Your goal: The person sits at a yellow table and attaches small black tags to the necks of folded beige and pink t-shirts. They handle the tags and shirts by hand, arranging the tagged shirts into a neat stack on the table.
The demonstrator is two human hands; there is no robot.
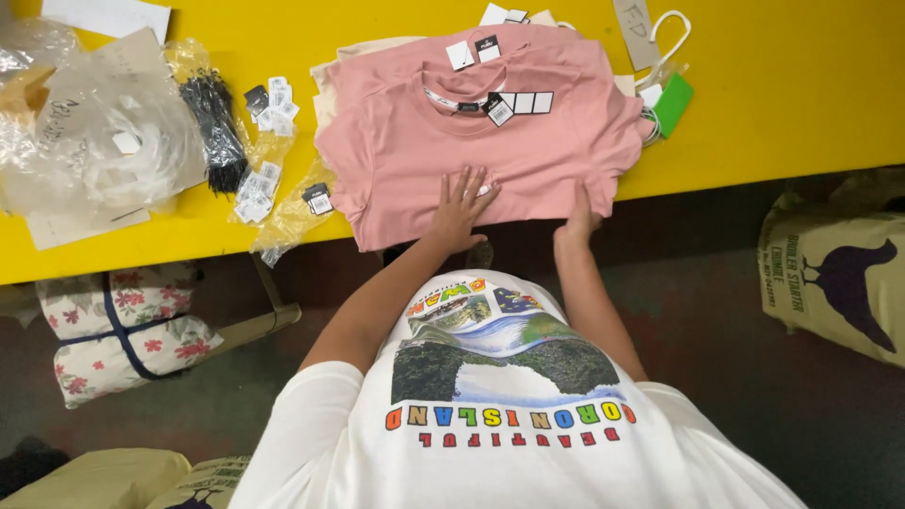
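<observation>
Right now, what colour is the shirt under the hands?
Dusty pink; the shirt lies on a yellow table, clearest in the head view.
</observation>
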